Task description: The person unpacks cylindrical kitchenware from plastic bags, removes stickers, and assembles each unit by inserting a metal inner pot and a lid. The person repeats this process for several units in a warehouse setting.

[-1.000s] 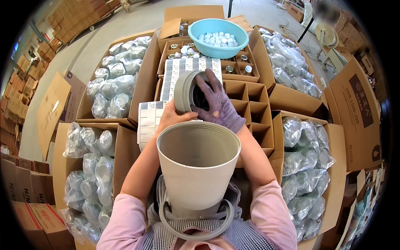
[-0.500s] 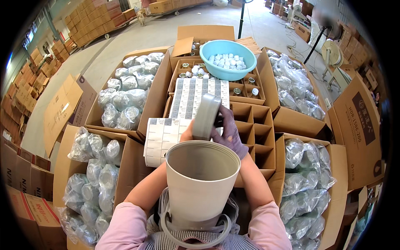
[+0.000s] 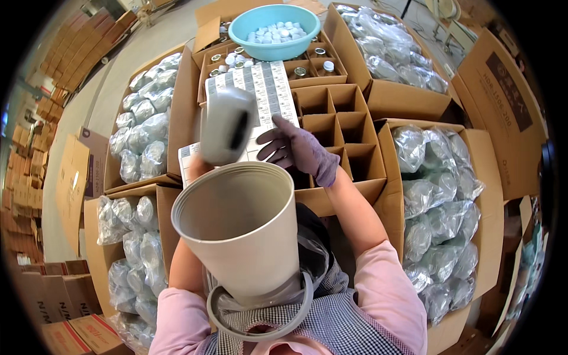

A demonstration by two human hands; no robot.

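Observation:
A cream, tapered plastic bucket [image 3: 239,254] with a grey loop handle [image 3: 309,307] sits upright against my front, its open mouth facing up. Past its rim, my left hand [image 3: 199,168] grips a smooth grey lid-like piece [image 3: 220,121] with a dark opening, smeared by motion. Most of that hand's fingers are hidden behind the piece and the rim. My right hand [image 3: 303,151], in a purple-grey glove, is held apart from the piece, fingers spread and nothing in them. Beneath the hands lie printed label sheets [image 3: 273,89], beside a carton with cardboard dividers [image 3: 355,127].
A light-blue basin [image 3: 236,32] of white caps rests on a carton of capped bottles [image 3: 327,70]. Open cartons of plastic-wrapped items [image 3: 151,124] stand on both sides, close to my elbows. Upright cardboard flaps [image 3: 500,112] rise at the right.
The grey piece has moved left in my left hand and turned, showing its dark opening. My right hand has let go of it and spread its fingers. The view has shifted.

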